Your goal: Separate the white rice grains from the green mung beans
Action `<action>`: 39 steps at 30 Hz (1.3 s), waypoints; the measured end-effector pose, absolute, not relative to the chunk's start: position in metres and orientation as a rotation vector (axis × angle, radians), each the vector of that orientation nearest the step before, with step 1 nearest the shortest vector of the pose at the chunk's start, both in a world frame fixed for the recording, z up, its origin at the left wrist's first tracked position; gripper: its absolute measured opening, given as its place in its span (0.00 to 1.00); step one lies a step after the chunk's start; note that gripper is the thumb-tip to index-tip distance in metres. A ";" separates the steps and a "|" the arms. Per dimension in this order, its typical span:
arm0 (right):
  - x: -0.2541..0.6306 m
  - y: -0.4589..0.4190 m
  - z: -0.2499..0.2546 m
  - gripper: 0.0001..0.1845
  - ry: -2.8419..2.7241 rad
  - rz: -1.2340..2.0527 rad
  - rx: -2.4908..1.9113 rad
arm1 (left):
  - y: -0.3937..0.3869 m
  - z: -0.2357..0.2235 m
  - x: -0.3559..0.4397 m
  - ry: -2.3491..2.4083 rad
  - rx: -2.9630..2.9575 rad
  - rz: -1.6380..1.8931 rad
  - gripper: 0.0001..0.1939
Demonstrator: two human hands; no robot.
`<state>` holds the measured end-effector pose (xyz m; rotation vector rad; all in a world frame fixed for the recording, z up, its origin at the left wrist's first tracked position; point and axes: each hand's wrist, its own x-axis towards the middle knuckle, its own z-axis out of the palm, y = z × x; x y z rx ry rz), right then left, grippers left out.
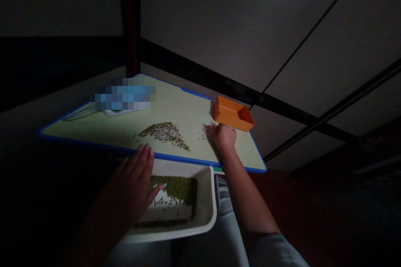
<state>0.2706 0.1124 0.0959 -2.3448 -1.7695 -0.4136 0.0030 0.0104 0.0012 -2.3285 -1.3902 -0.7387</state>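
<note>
My left hand (138,173) is open, its fingers stretched together across the near blue edge of the table and the thumb apart over the white tub (210,204). Inside that tub lies a heap of small green seeds (180,185), spread thinner toward the near side. My right hand (224,137) is closed low over the tabletop, just in front of the orange box (233,113). Whatever its fingers hold is hidden. A few stray seeds lie to its left. Farther left, a loose pile of green and pale seeds (164,131) is spread on the table.
The pale yellow tabletop (178,106) has a raised blue rim. A blurred blue item (123,96) sits at its back left on a white base, with a cable (81,112) beside it. A panelled wall (203,29) stands behind. The tub rests over my lap.
</note>
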 end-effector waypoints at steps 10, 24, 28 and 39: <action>0.272 0.100 0.089 0.28 -1.707 -0.336 -2.326 | 0.009 0.001 0.004 -1.399 -2.304 -0.712 0.39; 0.271 0.095 0.090 0.29 -1.622 -0.231 -2.372 | 0.010 0.001 0.003 -1.407 -2.347 -0.747 0.38; 0.271 0.096 0.088 0.29 -1.623 -0.211 -2.394 | 0.010 0.002 0.003 -1.415 -2.349 -0.746 0.39; 0.266 0.096 0.092 0.28 -1.685 -0.280 -2.402 | 0.008 0.004 0.004 -1.470 -2.353 -0.716 0.38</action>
